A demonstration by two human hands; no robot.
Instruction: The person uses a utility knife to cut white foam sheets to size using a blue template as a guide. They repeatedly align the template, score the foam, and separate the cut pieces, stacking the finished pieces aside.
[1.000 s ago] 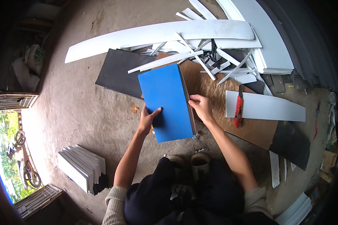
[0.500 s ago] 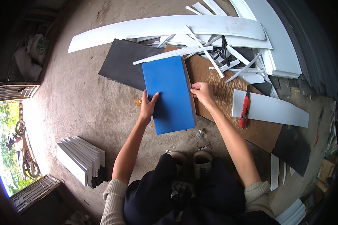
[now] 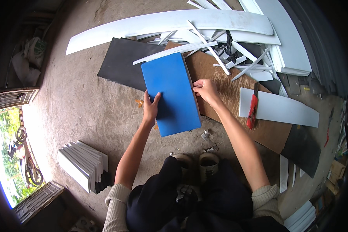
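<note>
A flat blue rectangular board [image 3: 172,98] is held up in front of me, tilted slightly, with a thin brownish layer showing along its right edge. My left hand [image 3: 150,109] grips its left edge, the thumb lying on the blue face and the other fingers mostly hidden behind. At the right edge, my right hand [image 3: 205,92] is closed in a pinch, its fingertips against the side of the board. Beyond my right hand, a red utility knife [image 3: 252,110] rests across a white sheet piece [image 3: 288,108] and the scuffed brown board [image 3: 268,135] on the floor.
A dark sheet [image 3: 121,63] lies behind the blue board. Farther back are a long white strip [image 3: 162,29] and a heap of white offcuts [image 3: 241,62]. Large white sheets [image 3: 286,46] are stacked at right. Several white panels [image 3: 81,166] stand together at left.
The blue board and both hands have shifted slightly up and left in the picture, and the board has turned a little. The grip on it looks the same.
</note>
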